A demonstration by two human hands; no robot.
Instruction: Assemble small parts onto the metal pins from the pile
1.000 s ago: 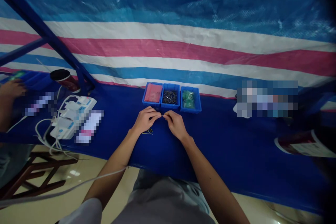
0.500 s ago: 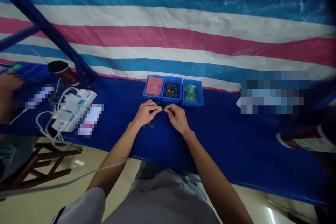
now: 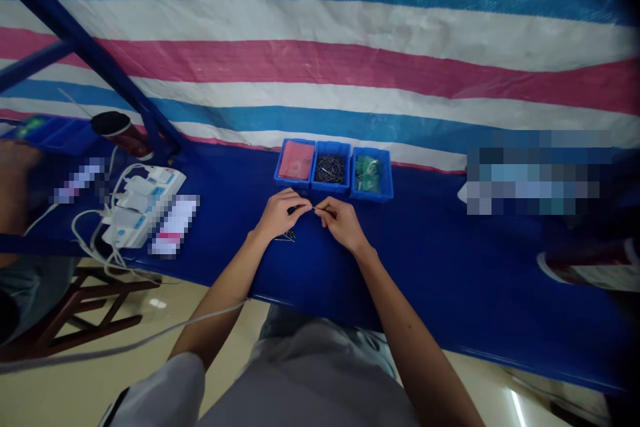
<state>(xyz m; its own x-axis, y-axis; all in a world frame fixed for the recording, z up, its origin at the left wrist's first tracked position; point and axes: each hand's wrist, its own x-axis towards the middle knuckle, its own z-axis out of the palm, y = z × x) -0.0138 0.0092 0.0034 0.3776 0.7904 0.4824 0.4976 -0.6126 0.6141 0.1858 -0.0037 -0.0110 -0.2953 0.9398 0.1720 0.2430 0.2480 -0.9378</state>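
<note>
Fingertips of my left hand (image 3: 284,212) and my right hand (image 3: 341,219) almost meet above the blue table (image 3: 310,273). Each hand is closed in a pinch on a tiny dark, thin screw-like piece (image 3: 313,208) between them; its details are too small to make out. Several thin, dark and yellowish screw-like pieces (image 3: 286,236) lie on the table beneath my left hand. Just beyond my hands stand three blue bins: one with pink plastic bags (image 3: 297,160), one with a heap of dark thin metal pieces (image 3: 331,169), one with green packets (image 3: 367,175).
To the left are a white power strip (image 3: 145,207) with plugs and cables, a blurred-out phone-like item (image 3: 174,225) and a dark red cup (image 3: 123,135). Another person's hand (image 3: 19,159) is at the far left. A second cup (image 3: 590,263) lies at the right.
My hands stay together in their pinch, with a slight shift of the fingers. The whole view has moved a little; the bins appear slightly higher and further right.
</note>
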